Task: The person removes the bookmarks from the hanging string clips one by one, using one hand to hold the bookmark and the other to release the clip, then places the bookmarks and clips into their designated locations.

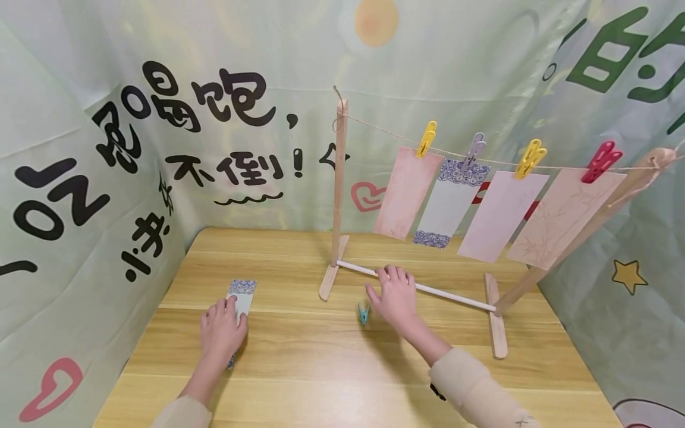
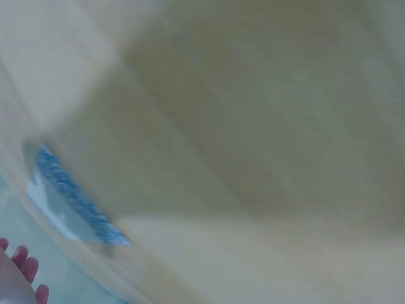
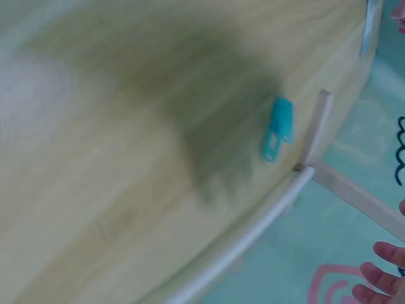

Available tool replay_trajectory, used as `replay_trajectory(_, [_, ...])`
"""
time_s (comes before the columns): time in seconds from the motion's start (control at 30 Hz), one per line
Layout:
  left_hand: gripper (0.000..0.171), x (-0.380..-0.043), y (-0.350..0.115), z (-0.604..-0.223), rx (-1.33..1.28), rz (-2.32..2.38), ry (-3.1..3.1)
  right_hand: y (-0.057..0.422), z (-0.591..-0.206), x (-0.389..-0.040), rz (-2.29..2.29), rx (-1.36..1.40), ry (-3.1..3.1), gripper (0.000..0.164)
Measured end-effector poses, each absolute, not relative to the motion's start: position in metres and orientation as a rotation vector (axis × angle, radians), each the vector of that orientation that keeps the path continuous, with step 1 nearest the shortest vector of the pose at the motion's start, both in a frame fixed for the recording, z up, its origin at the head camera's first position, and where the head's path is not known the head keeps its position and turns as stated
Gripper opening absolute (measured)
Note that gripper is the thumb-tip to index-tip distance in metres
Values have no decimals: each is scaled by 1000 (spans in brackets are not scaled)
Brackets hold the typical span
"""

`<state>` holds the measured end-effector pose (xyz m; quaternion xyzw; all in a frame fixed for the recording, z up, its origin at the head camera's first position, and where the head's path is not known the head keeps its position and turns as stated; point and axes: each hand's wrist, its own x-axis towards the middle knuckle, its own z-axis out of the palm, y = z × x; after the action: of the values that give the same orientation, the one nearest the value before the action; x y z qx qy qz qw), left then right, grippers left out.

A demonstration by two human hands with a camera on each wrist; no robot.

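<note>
A white paper card with blue patterned ends lies on the wooden table at the left. My left hand is over it in the head view, covering its middle; in the left wrist view the hand's fingers show apart from the card. A teal clothespin lies on the table, just left of my right hand. That hand has its fingers spread and overlaps the white rod in the head view. The clothespin stands clear of the fingers in the right wrist view.
A wooden stand with a left post and right post carries a string. Several cards, such as a pink one, hang from it by yellow, purple and red clothespins. Printed cloth walls enclose the table.
</note>
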<state>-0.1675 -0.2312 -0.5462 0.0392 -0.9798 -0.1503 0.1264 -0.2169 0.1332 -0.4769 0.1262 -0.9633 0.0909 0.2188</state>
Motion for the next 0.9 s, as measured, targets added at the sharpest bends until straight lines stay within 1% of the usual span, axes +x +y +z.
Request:
replay_trajectory(0.37, [44,-181,-196,-530,-5,-559,-2759,145,-428,-212,250,468,-2574,37])
replay_trajectory(0.57, [41,-188,-181,-524,-48,-590,-2751,152,-403,-214,221,514,-2531,38])
replay_trajectory(0.9, [41,-200,-153,-512,-107,-694,-2747,161,-367,-215,123,538,-2547,42])
